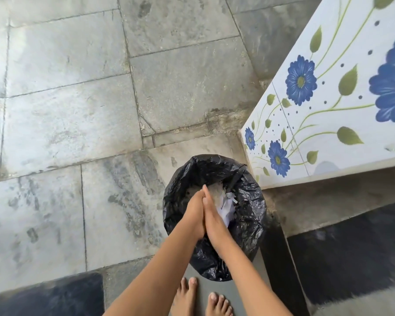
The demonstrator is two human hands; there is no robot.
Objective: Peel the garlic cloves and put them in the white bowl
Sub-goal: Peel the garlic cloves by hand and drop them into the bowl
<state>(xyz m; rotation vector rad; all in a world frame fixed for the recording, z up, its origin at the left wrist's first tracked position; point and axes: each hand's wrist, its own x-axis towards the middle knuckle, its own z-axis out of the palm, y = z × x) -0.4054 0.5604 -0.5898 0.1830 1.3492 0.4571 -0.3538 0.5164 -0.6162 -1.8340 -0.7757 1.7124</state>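
Observation:
My left hand (195, 215) and my right hand (212, 218) are pressed palm to palm, fingers straight, over the mouth of a bin lined with a black plastic bag (249, 224). Pale papery scraps and white paper (224, 206) lie inside the bin under my hands. Neither hand holds anything that I can see. No garlic cloves and no white bowl are in view.
I stand barefoot; my feet (201, 299) are just below the bin. A grey stone-tile floor (78, 110) spreads left and ahead. A white tiled wall face with blue flowers (328, 110) rises at the right, with a dark ledge below it.

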